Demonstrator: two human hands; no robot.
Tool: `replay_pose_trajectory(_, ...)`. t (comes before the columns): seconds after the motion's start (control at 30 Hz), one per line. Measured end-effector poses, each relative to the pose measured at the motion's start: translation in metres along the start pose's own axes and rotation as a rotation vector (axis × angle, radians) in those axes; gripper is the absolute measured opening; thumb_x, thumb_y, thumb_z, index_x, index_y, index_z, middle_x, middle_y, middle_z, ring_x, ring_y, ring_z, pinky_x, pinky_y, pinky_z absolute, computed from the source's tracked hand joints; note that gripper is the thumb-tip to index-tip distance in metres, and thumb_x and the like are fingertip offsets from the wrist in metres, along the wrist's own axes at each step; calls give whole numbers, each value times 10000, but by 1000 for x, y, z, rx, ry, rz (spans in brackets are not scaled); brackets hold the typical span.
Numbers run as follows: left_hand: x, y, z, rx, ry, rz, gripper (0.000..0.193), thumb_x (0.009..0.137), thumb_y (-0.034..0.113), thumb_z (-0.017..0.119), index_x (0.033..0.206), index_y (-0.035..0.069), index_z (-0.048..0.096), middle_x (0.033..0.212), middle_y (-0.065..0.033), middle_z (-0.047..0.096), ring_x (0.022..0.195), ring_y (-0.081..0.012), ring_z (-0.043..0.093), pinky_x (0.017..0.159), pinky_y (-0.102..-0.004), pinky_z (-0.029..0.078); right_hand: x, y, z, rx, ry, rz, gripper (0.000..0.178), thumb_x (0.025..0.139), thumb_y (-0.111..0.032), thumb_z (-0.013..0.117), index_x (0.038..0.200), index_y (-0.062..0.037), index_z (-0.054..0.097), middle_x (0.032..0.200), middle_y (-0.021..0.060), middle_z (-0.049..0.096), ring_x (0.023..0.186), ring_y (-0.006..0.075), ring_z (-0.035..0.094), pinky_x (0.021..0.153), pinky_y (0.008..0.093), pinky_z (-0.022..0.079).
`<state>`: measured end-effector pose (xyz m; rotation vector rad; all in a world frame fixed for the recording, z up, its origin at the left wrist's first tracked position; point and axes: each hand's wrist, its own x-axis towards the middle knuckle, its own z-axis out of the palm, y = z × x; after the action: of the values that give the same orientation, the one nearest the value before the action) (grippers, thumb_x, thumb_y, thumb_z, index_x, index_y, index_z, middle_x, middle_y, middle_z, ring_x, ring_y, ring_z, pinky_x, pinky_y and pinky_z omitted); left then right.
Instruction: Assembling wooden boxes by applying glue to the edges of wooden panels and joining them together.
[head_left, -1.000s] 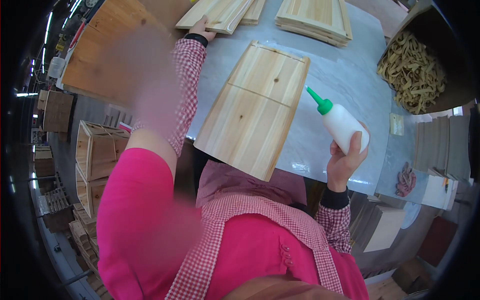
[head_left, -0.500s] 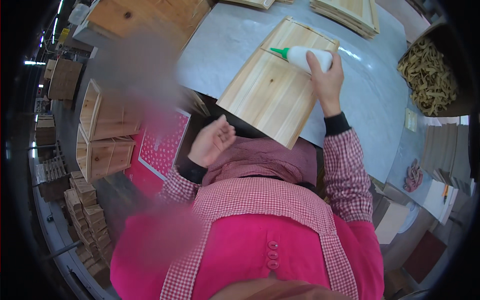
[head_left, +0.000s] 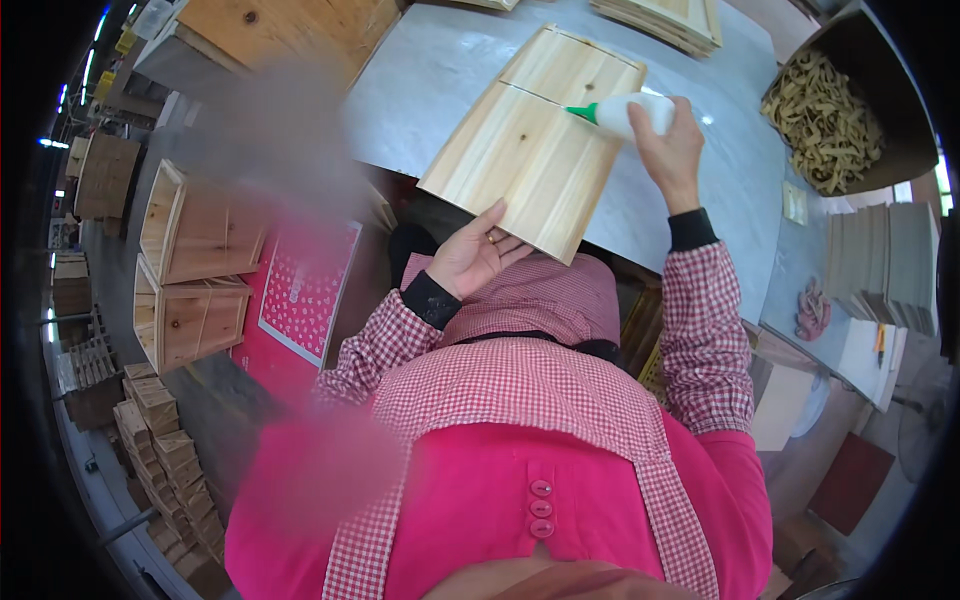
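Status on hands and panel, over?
Right hand gripping white bottle, green nozzle at groove in wooden panel. Left hand at panel's near edge. Nothing seen blocking nozzle.

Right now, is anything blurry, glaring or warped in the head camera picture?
In the head view, out-of-focus haze smears parts of the left side; same view, glare spots the grey tabletop near the white bottle; again in the head view, straight edges bend near the dark rim, while the left hand and wooden panel look fairly sharp.

The right hand (head_left: 670, 150) hides part of the squeeze bottle (head_left: 618, 116); the wooden panel (head_left: 530, 160) covers some fingertips of the left hand (head_left: 470, 258); the top edge crops a panel stack (head_left: 675, 22).
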<state>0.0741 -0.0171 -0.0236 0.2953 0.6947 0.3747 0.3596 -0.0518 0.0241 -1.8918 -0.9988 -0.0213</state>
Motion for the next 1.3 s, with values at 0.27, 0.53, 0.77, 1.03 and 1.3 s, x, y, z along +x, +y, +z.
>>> replay_pose_trajectory(0.27,8,0,9,40,77,43,467,933,289,599,1271,7,441,1136,-120,555,1128,-277,544,1019,-439,435,-22,29,-56,28,104,54,392,792,-326,723,906,21,583,788,134,648,608,220,621,557,356,507)
replay_pose_trajectory(0.53,-10,14,25,-151,-141,160,546,956,269,554,1381,11,330,1348,-157,473,1253,-278,474,1050,-424,421,-18,30,-65,717,279,455,356,855,-316,682,906,15,559,714,64,570,496,111,531,359,222,377)
replay_pose_trajectory(0.77,-11,13,17,-103,-122,138,516,956,229,554,1381,28,341,1351,-138,484,1237,-262,493,1050,-410,425,38,45,-43,591,361,457,426,819,-350,708,918,36,554,751,95,600,525,159,573,374,268,428)
replay_pose_trajectory(1.03,-12,16,20,-104,-101,129,511,961,217,545,1383,23,332,1349,-146,484,1241,-268,494,1044,-420,436,71,63,-28,385,380,423,427,809,-364,716,900,23,561,704,76,580,453,115,510,381,248,394)
replay_pose_trajectory(1.3,-11,17,20,-84,-112,137,503,960,206,544,1381,23,335,1350,-146,483,1241,-267,493,1045,-419,435,39,46,-48,389,221,390,408,781,-338,726,853,38,586,698,98,615,496,142,562,426,278,437)
